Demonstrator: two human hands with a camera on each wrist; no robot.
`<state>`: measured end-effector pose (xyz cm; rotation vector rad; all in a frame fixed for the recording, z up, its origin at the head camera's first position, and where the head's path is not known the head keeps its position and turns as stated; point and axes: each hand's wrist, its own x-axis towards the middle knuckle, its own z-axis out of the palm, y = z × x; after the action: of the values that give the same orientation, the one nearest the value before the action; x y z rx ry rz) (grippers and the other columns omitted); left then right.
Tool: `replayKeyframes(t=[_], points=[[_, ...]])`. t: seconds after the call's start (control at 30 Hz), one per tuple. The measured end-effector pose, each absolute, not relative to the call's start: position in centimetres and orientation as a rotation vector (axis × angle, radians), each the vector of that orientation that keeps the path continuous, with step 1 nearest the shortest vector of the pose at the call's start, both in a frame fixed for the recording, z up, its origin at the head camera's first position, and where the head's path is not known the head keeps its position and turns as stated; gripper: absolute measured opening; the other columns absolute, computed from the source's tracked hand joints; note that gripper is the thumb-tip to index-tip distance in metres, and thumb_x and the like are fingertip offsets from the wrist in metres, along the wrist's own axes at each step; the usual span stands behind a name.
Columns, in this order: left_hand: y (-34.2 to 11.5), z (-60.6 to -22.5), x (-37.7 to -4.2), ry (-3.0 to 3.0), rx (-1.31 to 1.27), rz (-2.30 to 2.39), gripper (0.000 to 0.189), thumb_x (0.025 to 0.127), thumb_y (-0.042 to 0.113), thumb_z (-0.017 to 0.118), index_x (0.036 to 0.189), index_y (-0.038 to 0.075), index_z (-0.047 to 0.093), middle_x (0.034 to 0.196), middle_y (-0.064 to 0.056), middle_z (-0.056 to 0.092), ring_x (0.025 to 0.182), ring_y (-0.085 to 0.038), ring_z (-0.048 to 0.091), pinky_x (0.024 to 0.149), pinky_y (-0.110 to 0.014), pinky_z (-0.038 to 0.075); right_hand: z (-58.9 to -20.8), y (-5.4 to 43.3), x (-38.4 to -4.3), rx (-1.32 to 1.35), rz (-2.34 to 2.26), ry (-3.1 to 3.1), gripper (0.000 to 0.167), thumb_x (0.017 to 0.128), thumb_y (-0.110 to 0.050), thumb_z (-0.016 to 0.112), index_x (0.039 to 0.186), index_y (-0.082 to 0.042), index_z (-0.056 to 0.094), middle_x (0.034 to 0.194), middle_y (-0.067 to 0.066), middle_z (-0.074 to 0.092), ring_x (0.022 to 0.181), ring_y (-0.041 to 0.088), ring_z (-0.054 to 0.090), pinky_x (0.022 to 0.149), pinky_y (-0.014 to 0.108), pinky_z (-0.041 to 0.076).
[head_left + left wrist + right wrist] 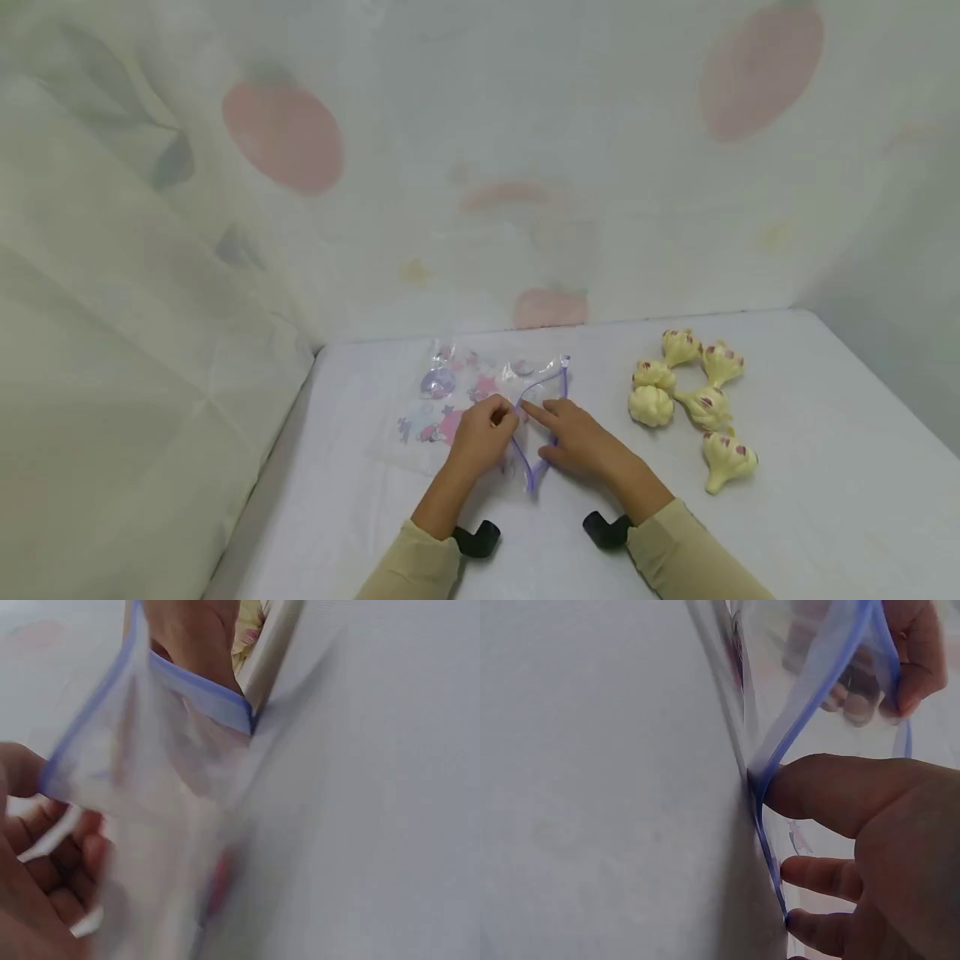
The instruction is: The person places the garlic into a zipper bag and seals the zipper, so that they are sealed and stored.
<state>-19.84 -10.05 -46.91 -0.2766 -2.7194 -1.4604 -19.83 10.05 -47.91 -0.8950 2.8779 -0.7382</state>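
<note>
A clear zip bag [420,412] printed with pink and purple cartoon figures lies on the white table, its purple-edged mouth spread apart on the right. My left hand [480,433] pinches one edge of that mouth between thumb and finger. In the left wrist view the blue-purple strip [90,712] runs from the left thumb [21,769]. At the opening is my right hand [585,437], fingers stretched out. Its thumb [817,795] and fingertips press along the strip from the inner side in the right wrist view.
Several pale yellow garlic bulbs with purple marks [727,458] sit in a loose group right of the bag. Black wrist mounts [480,540] jut out beneath both sleeves. A fruit-printed curtain [420,250] hangs behind the table, with more cloth along the left side.
</note>
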Motion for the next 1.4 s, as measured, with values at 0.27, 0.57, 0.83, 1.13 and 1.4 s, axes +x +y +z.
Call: replayKeyframes(t=[0.27, 0.57, 0.83, 1.13, 1.4], points=[[-12.2, -48.5, -21.0, -2.346, -0.16, -1.957, 0.016, 0.096, 0.014, 0.059, 0.093, 0.0, 0.066, 0.088, -0.007, 0.063, 0.086, -0.027, 0.057, 0.075, -0.031, 0.049, -47.7, 9.8, -19.8, -0.811, -0.7, 2.872, 0.061, 0.091, -0.024, 0.07, 0.147, -0.02, 0.046, 0.146, 0.021, 0.045, 0.138, 0.046, 0.035, 0.106, 0.07, 0.028], [-11.9, -46.9, -19.3, -2.296, -0.157, -2.044, 0.022, 0.096, 0.009, 0.06, 0.096, -0.014, 0.062, 0.084, -0.011, 0.064, 0.084, -0.029, 0.06, 0.077, -0.029, 0.051, -48.3, 10.3, -19.9, -0.742, -0.753, 2.903, 0.044, 0.089, -0.025, 0.071, 0.131, -0.012, 0.062, 0.141, 0.015, 0.054, 0.136, 0.038, 0.044, 0.112, 0.053, 0.034], [-11.6, -47.9, -19.1, -2.316, -0.194, -1.933, 0.014, 0.093, 0.005, 0.063, 0.09, -0.008, 0.066, 0.078, -0.012, 0.061, 0.071, -0.009, 0.053, 0.065, -0.021, 0.046, -44.6, 12.6, -19.9, -0.641, -0.968, 3.02, 0.037, 0.094, -0.03, 0.066, 0.127, -0.011, 0.065, 0.125, 0.01, 0.066, 0.113, 0.031, 0.062, 0.095, 0.049, 0.05], [-11.3, -49.9, -20.5, -2.307, -0.237, -1.864, 0.01, 0.091, 0.008, 0.066, 0.086, 0.001, 0.069, 0.075, -0.01, 0.062, 0.066, -0.007, 0.051, 0.06, -0.02, 0.043, -40.8, 21.0, -20.3, -0.169, -0.934, 3.039, 0.046, 0.099, -0.036, 0.056, 0.137, -0.009, 0.054, 0.125, 0.022, 0.062, 0.111, 0.04, 0.06, 0.083, 0.054, 0.048], [-11.0, -50.1, -20.5, -2.297, -0.253, -1.87, 0.01, 0.092, 0.009, 0.066, 0.085, 0.004, 0.07, 0.074, -0.005, 0.062, 0.066, -0.009, 0.051, 0.059, -0.02, 0.044, -41.2, 23.1, -20.7, -0.155, -0.907, 2.883, 0.047, 0.093, -0.018, 0.062, 0.137, -0.003, 0.053, 0.129, 0.031, 0.056, 0.118, 0.048, 0.053, 0.092, 0.061, 0.045]])
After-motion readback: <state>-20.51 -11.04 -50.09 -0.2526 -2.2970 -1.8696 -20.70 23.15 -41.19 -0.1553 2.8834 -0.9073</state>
